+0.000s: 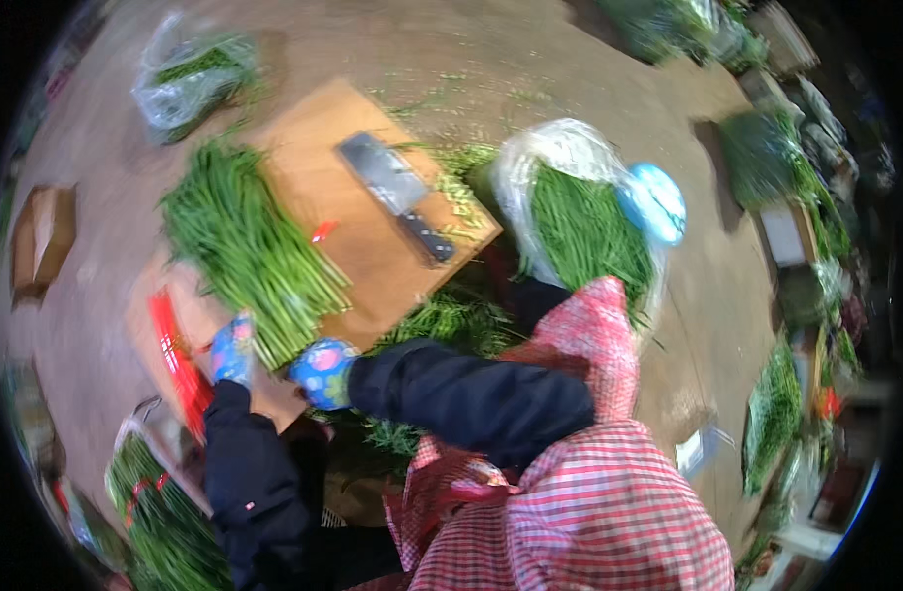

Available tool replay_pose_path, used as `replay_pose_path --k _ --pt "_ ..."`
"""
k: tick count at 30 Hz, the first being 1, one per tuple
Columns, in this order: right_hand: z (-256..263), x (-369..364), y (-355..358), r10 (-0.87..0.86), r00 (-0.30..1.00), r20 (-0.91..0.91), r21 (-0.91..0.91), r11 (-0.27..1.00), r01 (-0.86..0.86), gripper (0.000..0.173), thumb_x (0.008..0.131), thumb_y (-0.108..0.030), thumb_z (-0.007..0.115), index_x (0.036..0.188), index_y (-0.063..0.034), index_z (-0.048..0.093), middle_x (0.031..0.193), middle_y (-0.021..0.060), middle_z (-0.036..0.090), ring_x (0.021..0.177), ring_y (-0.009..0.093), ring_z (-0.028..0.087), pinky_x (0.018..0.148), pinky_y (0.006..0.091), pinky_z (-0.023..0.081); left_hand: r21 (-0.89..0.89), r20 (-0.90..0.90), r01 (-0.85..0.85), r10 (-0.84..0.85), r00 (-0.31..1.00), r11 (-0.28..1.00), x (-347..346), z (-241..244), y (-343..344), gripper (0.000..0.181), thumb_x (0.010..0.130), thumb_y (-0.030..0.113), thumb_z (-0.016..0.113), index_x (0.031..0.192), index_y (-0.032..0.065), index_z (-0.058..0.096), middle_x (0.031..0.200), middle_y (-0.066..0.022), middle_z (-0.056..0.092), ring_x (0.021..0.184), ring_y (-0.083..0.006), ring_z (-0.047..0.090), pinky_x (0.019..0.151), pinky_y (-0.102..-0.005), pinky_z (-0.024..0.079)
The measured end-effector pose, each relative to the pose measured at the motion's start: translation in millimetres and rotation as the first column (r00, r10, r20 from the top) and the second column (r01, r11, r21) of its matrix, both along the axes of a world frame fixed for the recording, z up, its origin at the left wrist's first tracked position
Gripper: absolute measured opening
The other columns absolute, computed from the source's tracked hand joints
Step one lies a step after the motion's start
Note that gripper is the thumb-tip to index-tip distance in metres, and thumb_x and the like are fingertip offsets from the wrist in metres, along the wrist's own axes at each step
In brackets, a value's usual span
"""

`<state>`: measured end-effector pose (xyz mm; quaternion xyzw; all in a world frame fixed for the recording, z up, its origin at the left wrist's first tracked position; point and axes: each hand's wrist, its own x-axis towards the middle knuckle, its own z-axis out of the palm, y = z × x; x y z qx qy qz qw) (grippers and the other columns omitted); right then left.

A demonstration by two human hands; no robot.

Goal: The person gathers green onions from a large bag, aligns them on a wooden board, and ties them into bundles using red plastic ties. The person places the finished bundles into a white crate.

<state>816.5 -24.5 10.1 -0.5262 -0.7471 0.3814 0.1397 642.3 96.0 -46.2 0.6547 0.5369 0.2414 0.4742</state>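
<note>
Both my hands wear blue patterned gloves at the cut ends of a large pile of green garlic chives (252, 236) on a wooden board (304, 133). My left hand (233, 349) is at the left side of the stalk ends, near red plastic strips (177, 362). At their lower right is my right hand (324, 373). Blur hides the fingers of both, so their grip cannot be told. A cleaver (396, 193) with a black handle lies on the board, beside pale trimmings (462, 199). A small red strip (324, 230) touches the chives.
An open plastic bag of chives (592, 221) stands to the right, a light blue round object (654, 203) at its rim. Another bag of greens (193, 81) sits at the upper left, a cardboard box (44, 236) at the far left, tied chives (156, 502) at the lower left.
</note>
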Motion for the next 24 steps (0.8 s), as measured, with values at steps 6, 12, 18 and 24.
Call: replay_pose_path --k 6,12,18,24 --pt "32.9 6.4 -84.6 -0.035 0.957 -0.289 0.128 0.989 0.075 0.035 0.072 -0.027 0.055 0.102 -0.0089 0.053 0.086 0.0133 0.056 0.078 0.032 0.055 0.066 0.0412 0.045 -0.074 0.042 -0.14 0.143 0.989 0.987 -49.8 -65.5 38.2 0.039 0.087 0.036 0.046 0.101 0.0007 0.058 0.082 -0.0022 0.059 0.07 -0.0103 0.05 0.063 -0.0249 0.042" --pt "95.5 144.1 -205.0 -0.255 0.59 -0.766 0.029 0.903 0.428 0.045 0.087 -0.026 0.048 0.124 -0.0022 0.038 0.103 0.0148 0.056 0.084 0.022 0.057 0.069 0.0297 0.047 -0.372 0.168 -0.392 0.476 0.863 0.841 -49.1 -44.2 30.2 0.043 0.084 0.043 0.047 0.111 0.0102 0.052 0.088 -0.004 0.057 0.075 -0.0171 0.053 0.068 -0.0302 0.043" --pt "22.1 299.7 -327.9 -0.844 0.035 -0.536 -0.389 0.283 0.877 0.042 0.08 -0.021 0.056 0.117 -0.0033 0.047 0.103 0.0129 0.058 0.096 0.022 0.055 0.084 0.0294 0.042 0.409 -0.015 -0.196 0.221 0.975 0.891 -65.7 -14.5 -6.4 0.043 0.088 0.027 0.041 0.122 0.0003 0.041 0.115 -0.014 0.048 0.103 -0.0215 0.046 0.09 -0.0344 0.036" --pt "-77.9 341.3 -394.5 -0.884 0.274 0.378 -0.216 0.203 0.955 0.084 0.068 -0.041 0.065 0.134 -0.0096 0.023 0.115 0.017 0.049 0.102 0.03 0.05 0.084 0.0366 0.041 0.295 0.278 0.018 -0.104 0.955 0.955 162.1 141.1 -145.2 0.045 0.088 0.025 0.042 0.122 -0.0039 0.037 0.119 -0.0181 0.045 0.104 -0.0261 0.047 0.088 -0.0329 0.038"
